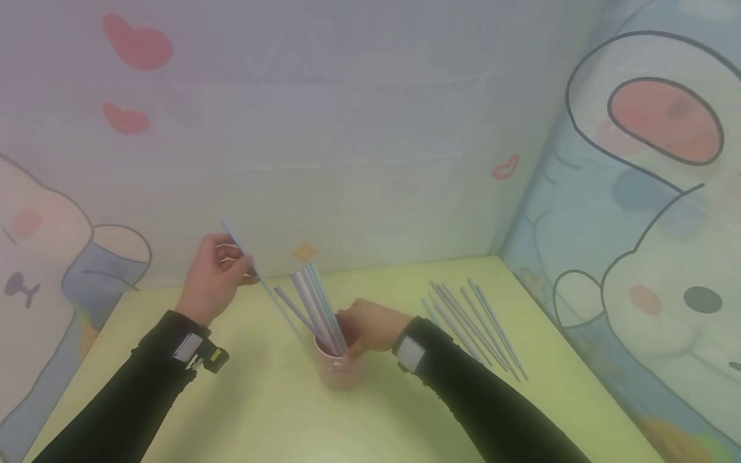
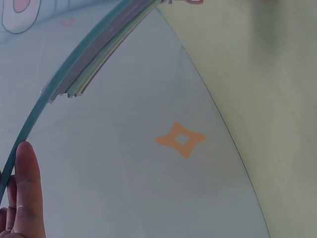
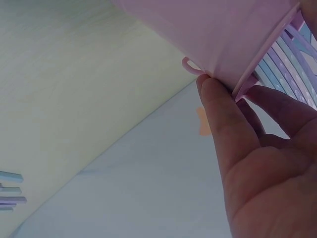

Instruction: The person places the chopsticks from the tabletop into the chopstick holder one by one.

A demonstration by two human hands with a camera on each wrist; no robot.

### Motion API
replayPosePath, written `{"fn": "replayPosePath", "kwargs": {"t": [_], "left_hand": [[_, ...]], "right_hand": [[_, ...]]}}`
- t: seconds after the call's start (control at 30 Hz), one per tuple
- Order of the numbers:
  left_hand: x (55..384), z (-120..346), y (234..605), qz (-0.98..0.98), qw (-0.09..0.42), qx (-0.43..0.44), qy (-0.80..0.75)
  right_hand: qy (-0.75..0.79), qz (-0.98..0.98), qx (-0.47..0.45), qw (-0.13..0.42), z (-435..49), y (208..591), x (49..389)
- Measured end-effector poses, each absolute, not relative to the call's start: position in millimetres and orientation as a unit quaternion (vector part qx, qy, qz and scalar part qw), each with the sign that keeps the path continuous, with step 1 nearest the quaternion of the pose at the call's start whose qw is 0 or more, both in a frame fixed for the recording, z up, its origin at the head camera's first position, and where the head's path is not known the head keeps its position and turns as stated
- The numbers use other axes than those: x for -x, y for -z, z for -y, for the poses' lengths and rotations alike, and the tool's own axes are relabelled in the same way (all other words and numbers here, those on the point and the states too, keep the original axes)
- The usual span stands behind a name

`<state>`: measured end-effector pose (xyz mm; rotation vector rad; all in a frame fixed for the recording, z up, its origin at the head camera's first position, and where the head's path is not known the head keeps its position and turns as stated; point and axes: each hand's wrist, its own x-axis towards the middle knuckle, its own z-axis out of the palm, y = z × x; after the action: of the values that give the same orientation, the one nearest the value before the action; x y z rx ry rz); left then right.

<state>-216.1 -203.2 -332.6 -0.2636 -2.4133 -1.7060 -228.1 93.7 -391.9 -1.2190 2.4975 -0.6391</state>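
A small pink bucket (image 1: 338, 376) stands on the table, holding a bundle of thin pastel sticks (image 1: 317, 308) in blue and lilac. One lilac stick in it leans further left than the others. My right hand (image 1: 376, 325) grips the bucket's rim from the right; in the right wrist view its fingers (image 3: 225, 114) lie at the rim near a small ring (image 3: 190, 66). Left of the bucket, my left hand (image 1: 214, 276) pinches a blue stick (image 2: 30, 114) near its upper end. That stick slants down towards the bucket's left side; whether its lower end touches the bucket, I cannot tell.
More loose sticks (image 1: 471, 325) lie roughly side by side on the right of the yellow-green table (image 1: 260, 411), partly behind my right forearm. A pale wall cloth (image 1: 370, 128) with hearts rises behind the table, and cartoon-printed cloth (image 1: 637, 244) hangs at the right.
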Motion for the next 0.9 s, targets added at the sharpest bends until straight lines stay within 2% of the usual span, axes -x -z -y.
{"fn": "replayPosePath", "kwargs": {"t": [0.57,0.9], "left_hand": [[216,180,344,0.815,0.073,0.089,0.567],[214,172,357,0.862,0.11,0.1,0.485]], "right_hand": [[0.227,-0.87,0.412,0.145,-95,389,225],[0.23,-0.868,0.417,0.142,-95,391,227]]}}
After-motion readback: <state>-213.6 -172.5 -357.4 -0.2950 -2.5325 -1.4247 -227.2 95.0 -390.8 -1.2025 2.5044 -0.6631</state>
